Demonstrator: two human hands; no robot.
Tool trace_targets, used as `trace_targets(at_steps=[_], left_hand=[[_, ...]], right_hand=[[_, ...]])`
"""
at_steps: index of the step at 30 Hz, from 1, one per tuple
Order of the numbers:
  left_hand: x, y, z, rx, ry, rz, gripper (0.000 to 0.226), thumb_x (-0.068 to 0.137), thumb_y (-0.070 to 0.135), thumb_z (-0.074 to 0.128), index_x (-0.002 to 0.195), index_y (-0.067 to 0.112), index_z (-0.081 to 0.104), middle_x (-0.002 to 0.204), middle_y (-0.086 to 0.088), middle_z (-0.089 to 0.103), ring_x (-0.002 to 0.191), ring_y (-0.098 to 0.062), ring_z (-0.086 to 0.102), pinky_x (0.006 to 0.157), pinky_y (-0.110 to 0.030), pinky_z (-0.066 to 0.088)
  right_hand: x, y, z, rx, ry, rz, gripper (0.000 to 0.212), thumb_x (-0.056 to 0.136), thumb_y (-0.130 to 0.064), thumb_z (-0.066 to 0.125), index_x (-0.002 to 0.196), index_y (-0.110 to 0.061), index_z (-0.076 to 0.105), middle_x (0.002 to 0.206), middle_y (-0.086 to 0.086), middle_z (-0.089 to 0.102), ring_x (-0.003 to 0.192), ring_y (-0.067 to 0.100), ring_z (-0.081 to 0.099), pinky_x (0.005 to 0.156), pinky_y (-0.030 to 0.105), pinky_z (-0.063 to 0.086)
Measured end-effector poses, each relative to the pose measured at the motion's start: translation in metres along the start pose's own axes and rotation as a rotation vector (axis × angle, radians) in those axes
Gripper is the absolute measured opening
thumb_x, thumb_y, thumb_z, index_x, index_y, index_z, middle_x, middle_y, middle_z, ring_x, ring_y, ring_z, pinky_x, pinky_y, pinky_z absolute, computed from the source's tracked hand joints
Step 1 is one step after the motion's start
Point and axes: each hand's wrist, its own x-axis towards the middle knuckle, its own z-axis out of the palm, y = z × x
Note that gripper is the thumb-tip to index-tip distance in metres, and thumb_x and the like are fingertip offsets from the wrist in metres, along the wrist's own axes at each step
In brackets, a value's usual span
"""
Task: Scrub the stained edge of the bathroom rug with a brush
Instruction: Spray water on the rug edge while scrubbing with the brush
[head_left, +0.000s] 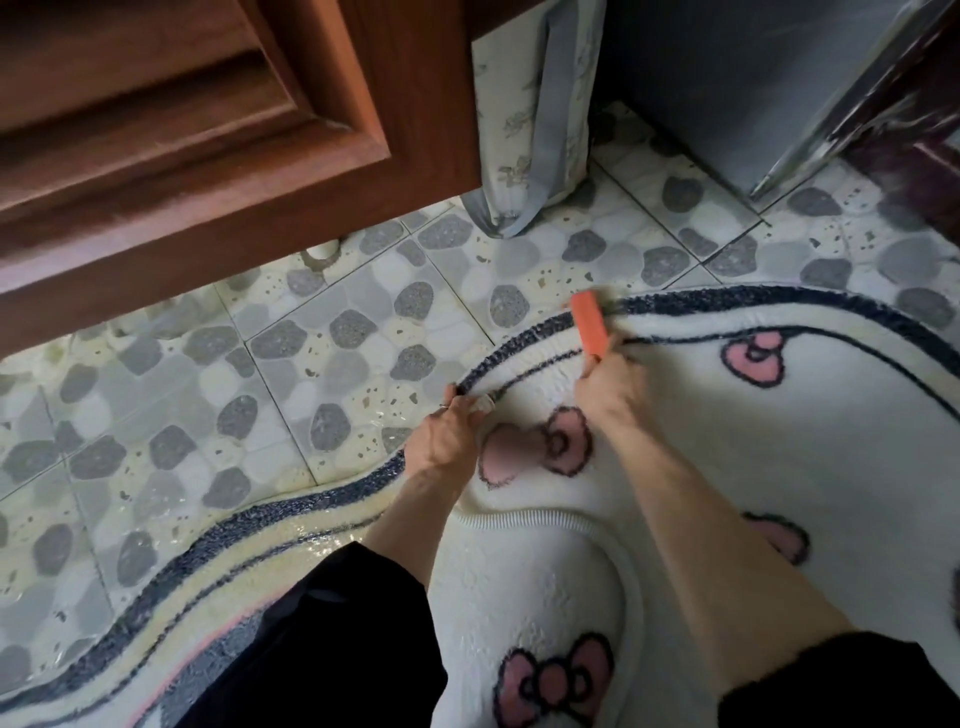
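Person's crouched on the white rug (727, 441) w/ pink bows, which fills the lower right of the frame. Right hand (610, 384), just right of centre, is wrapped round the lower end of an orange brush (588, 322); the brush lies across the rug's dark blue edge (524, 343), a bit blurred. Left hand (447, 431), centre frame, pinches that same edge nearer the person, fingers curled over it. Pebble-print tile floor (311, 364) at left, looks wet near the rug. Brown wooden door (182, 130) upper left, printed cloth bag (535, 130) top centre.
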Motion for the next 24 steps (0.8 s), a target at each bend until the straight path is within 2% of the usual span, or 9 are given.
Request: trace_targets(at_steps=[5, 6, 8, 10, 12, 15, 18, 21, 24], left_hand=[[0.007, -0.003, 0.003, 0.028, 0.025, -0.017, 0.044, 0.109, 0.046, 0.028, 0.144, 0.023, 0.043, 0.106, -0.014, 0.070, 0.093, -0.035, 0.067, 0.078, -0.042, 0.050], [0.007, -0.002, 0.005, 0.026, 0.035, -0.017, 0.043, 0.109, 0.045, 0.028, 0.142, 0.023, 0.045, 0.105, -0.014, 0.070, 0.089, -0.034, 0.065, 0.074, -0.040, 0.048], [0.006, -0.001, 0.005, 0.000, 0.045, -0.010, 0.042, 0.108, 0.047, 0.032, 0.140, 0.025, 0.047, 0.103, -0.014, 0.070, 0.080, -0.031, 0.060, 0.071, -0.038, 0.045], [0.007, -0.005, 0.003, -0.036, 0.027, -0.004, 0.043, 0.106, 0.051, 0.036, 0.140, 0.027, 0.048, 0.107, -0.016, 0.070, 0.086, -0.033, 0.064, 0.077, -0.040, 0.049], [0.012, -0.012, 0.001, -0.050, 0.003, 0.013, 0.047, 0.103, 0.054, 0.038, 0.140, 0.026, 0.047, 0.108, -0.017, 0.070, 0.095, -0.036, 0.067, 0.084, -0.043, 0.053], [0.017, -0.019, -0.001, -0.014, -0.013, 0.036, 0.046, 0.104, 0.053, 0.039, 0.143, 0.030, 0.048, 0.110, -0.016, 0.071, 0.098, -0.036, 0.068, 0.087, -0.042, 0.054], [0.021, -0.026, -0.004, 0.001, -0.035, 0.051, 0.044, 0.104, 0.052, 0.040, 0.144, 0.035, 0.050, 0.118, -0.015, 0.070, 0.106, -0.035, 0.065, 0.086, -0.039, 0.050], [0.021, -0.030, -0.006, -0.058, -0.040, 0.078, 0.044, 0.103, 0.054, 0.041, 0.143, 0.038, 0.049, 0.117, -0.012, 0.070, 0.103, -0.033, 0.066, 0.083, -0.037, 0.052], [0.014, -0.029, -0.004, -0.042, -0.001, 0.061, 0.048, 0.103, 0.054, 0.041, 0.149, 0.038, 0.041, 0.123, -0.009, 0.069, 0.106, -0.030, 0.066, 0.078, -0.033, 0.046]], right_hand=[[-0.059, 0.006, 0.026, -0.074, -0.119, -0.283, 0.055, 0.105, -0.020, 0.039, 0.155, -0.004, 0.024, 0.115, 0.016, 0.062, 0.097, 0.030, 0.062, 0.069, 0.030, 0.037], [-0.057, 0.014, 0.020, -0.045, -0.142, -0.241, 0.056, 0.106, -0.021, 0.038, 0.157, -0.006, 0.020, 0.119, 0.019, 0.061, 0.101, 0.034, 0.060, 0.072, 0.032, 0.038], [-0.036, 0.031, 0.001, 0.040, 0.027, -0.067, 0.056, 0.105, -0.020, 0.039, 0.156, -0.004, 0.023, 0.119, 0.027, 0.062, 0.106, 0.041, 0.059, 0.079, 0.039, 0.043], [-0.018, 0.046, -0.013, 0.081, 0.166, 0.176, 0.052, 0.103, -0.018, 0.041, 0.149, 0.002, 0.030, 0.118, 0.031, 0.063, 0.107, 0.046, 0.060, 0.085, 0.043, 0.045], [-0.020, 0.037, -0.002, 0.118, 0.137, 0.307, 0.048, 0.101, -0.017, 0.043, 0.143, 0.004, 0.036, 0.121, 0.029, 0.063, 0.111, 0.045, 0.060, 0.088, 0.042, 0.046], [-0.047, -0.032, 0.037, 0.195, -0.094, 0.116, 0.037, 0.096, -0.016, 0.048, 0.131, -0.002, 0.052, 0.118, 0.020, 0.065, 0.111, 0.037, 0.064, 0.087, 0.037, 0.050], [-0.058, -0.068, 0.049, 0.076, -0.228, -0.150, 0.053, 0.100, -0.018, 0.047, 0.148, -0.002, 0.031, 0.116, 0.017, 0.066, 0.103, 0.036, 0.065, 0.078, 0.035, 0.050], [-0.036, -0.029, 0.012, 0.129, -0.079, 0.006, 0.046, 0.102, -0.018, 0.044, 0.144, -0.002, 0.034, 0.108, 0.017, 0.063, 0.079, 0.028, 0.057, 0.056, 0.028, 0.041], [-0.014, 0.030, -0.008, 0.115, 0.077, 0.275, 0.038, 0.097, -0.010, 0.046, 0.132, 0.005, 0.047, 0.123, 0.026, 0.060, 0.105, 0.038, 0.060, 0.081, 0.034, 0.044]])
